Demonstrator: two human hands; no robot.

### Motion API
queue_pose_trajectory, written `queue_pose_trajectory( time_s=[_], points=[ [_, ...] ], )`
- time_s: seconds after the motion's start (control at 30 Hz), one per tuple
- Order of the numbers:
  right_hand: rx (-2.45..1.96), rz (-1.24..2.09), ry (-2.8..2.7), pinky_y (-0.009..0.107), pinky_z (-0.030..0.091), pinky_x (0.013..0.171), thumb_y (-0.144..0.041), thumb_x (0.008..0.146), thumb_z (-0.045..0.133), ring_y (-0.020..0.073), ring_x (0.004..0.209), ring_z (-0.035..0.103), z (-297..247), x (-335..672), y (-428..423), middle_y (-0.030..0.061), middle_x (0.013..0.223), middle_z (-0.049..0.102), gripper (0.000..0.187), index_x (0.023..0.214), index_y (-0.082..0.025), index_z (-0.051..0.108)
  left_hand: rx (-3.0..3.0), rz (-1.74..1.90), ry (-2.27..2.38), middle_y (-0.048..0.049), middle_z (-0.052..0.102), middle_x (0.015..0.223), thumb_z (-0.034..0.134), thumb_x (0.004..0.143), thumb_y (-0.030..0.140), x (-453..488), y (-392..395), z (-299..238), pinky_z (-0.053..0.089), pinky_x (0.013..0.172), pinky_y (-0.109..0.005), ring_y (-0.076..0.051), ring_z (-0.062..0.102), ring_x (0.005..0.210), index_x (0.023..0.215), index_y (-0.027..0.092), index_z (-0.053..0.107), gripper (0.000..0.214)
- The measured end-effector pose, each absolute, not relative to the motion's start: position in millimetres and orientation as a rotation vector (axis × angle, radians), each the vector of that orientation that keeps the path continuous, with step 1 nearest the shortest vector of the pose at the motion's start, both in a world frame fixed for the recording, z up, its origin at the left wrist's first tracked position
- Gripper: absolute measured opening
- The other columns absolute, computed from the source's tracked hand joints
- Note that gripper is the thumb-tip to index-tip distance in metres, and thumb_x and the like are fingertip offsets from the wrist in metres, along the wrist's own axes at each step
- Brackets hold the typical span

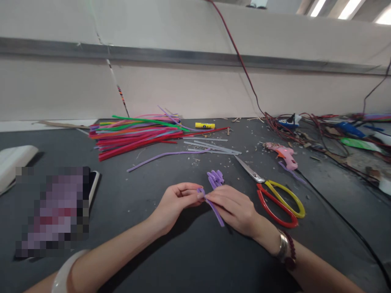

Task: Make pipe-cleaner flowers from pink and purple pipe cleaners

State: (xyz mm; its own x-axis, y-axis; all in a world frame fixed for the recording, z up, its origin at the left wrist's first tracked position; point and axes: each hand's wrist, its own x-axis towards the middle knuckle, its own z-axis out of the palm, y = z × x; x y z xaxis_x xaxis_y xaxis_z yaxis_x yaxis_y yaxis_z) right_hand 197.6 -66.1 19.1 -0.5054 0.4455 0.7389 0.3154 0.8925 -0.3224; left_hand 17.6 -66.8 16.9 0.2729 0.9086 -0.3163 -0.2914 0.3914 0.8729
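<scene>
My left hand and my right hand meet low in the middle of the dark table, both pinching a purple pipe-cleaner figure. Its bent loops stand up beyond my fingers, and a straight purple tail hangs down towards me. Partly hidden by my fingers, the bend between them is hard to make out. To the right of my right hand lie scissors with red and yellow handles, not touched. A loose purple pipe cleaner lies farther ahead.
A heap of multicoloured pipe cleaners lies at the back, near a yellow glue stick, clear glue sticks and a pink hot glue gun. A phone lies left, beyond it a white object. Tangled cables and scraps crowd the right.
</scene>
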Motion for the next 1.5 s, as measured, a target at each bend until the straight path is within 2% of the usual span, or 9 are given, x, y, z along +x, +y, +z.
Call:
queue_pose_trajectory(
  time_s=[0.2,0.4,0.57,0.77,0.9,1.0,1.33,1.43,1.5],
  points=[
    [-0.485,0.107,-2.278,0.031,0.053,0.076,-0.008,0.082,0.050,0.0165,0.085,0.060,21,205,-65,0.0082,0.084,0.065,0.019,0.096,-0.013,0.060,0.902,0.969,1.011,-0.0051,0.070,0.071,0.074,0.060,0.021,18,-67,16,0.048,0.068,-0.025,-0.013,0.062,0.067,0.082,0.013,0.070,0.024],
    [-0.555,0.301,-2.174,0.031,0.052,0.075,-0.011,0.079,0.056,0.0152,0.080,0.060,11,199,-65,0.0055,0.079,0.065,0.010,0.085,-0.016,0.061,1.016,0.994,1.076,-0.0045,0.070,0.071,0.074,0.059,0.020,21,-70,17,0.048,0.067,-0.025,-0.015,0.062,0.066,0.077,0.014,0.071,0.020],
    [-0.837,0.685,-1.961,0.028,0.050,0.068,-0.016,0.075,0.059,0.0137,0.070,0.061,13,190,-69,0.0039,0.073,0.065,0.003,0.072,-0.016,0.061,1.041,0.981,1.045,-0.0041,0.072,0.078,0.073,0.061,0.019,21,-72,19,0.048,0.070,-0.023,-0.015,0.063,0.072,0.080,0.016,0.072,0.019],
    [-1.074,1.275,-1.612,0.023,0.050,0.057,-0.027,0.071,0.064,0.0124,0.059,0.060,17,184,-69,0.0012,0.062,0.061,0.015,0.065,-0.015,0.056,1.057,0.938,0.967,-0.0040,0.071,0.081,0.068,0.068,0.020,20,-72,20,0.047,0.071,-0.023,-0.014,0.062,0.074,0.089,0.017,0.071,0.021],
    [-1.085,1.445,-1.472,0.021,0.048,0.052,-0.028,0.068,0.067,0.0095,0.053,0.056,19,183,-70,-0.0019,0.059,0.056,0.018,0.070,-0.015,0.054,1.081,0.895,0.918,-0.0036,0.070,0.076,0.066,0.070,0.018,21,-72,22,0.047,0.069,-0.022,-0.012,0.060,0.069,0.091,0.016,0.071,0.021],
    [-1.114,1.464,-1.460,0.020,0.046,0.053,-0.027,0.069,0.065,0.0087,0.055,0.055,20,184,-70,-0.0028,0.059,0.055,0.017,0.073,-0.015,0.054,1.060,0.887,0.898,-0.0037,0.069,0.075,0.066,0.070,0.017,21,-72,22,0.047,0.069,-0.022,-0.012,0.060,0.070,0.090,0.015,0.070,0.021],
    [-1.129,1.482,-1.483,0.020,0.045,0.047,-0.034,0.069,0.065,0.0080,0.047,0.052,19,186,-67,-0.0030,0.053,0.054,0.022,0.066,-0.015,0.056,1.000,0.847,0.824,-0.0039,0.070,0.078,0.070,0.066,0.015,20,-72,17,0.048,0.074,-0.023,-0.013,0.063,0.074,0.088,0.013,0.069,0.022],
    [-1.157,1.335,-1.575,0.021,0.046,0.046,-0.034,0.075,0.059,0.0091,0.046,0.054,18,187,-66,-0.0019,0.052,0.056,0.021,0.066,-0.015,0.057,0.966,0.830,0.864,-0.0051,0.071,0.076,0.070,0.065,0.015,21,-72,17,0.049,0.072,-0.024,-0.013,0.064,0.071,0.088,0.011,0.069,0.023],
    [-1.177,1.081,-1.653,0.022,0.048,0.049,-0.030,0.077,0.058,0.0107,0.050,0.056,18,188,-66,-0.0003,0.057,0.059,0.015,0.069,-0.017,0.058,0.936,0.832,0.909,-0.0054,0.071,0.073,0.071,0.064,0.015,21,-72,17,0.050,0.070,-0.024,-0.013,0.064,0.068,0.087,0.010,0.068,0.024]
  ],
)
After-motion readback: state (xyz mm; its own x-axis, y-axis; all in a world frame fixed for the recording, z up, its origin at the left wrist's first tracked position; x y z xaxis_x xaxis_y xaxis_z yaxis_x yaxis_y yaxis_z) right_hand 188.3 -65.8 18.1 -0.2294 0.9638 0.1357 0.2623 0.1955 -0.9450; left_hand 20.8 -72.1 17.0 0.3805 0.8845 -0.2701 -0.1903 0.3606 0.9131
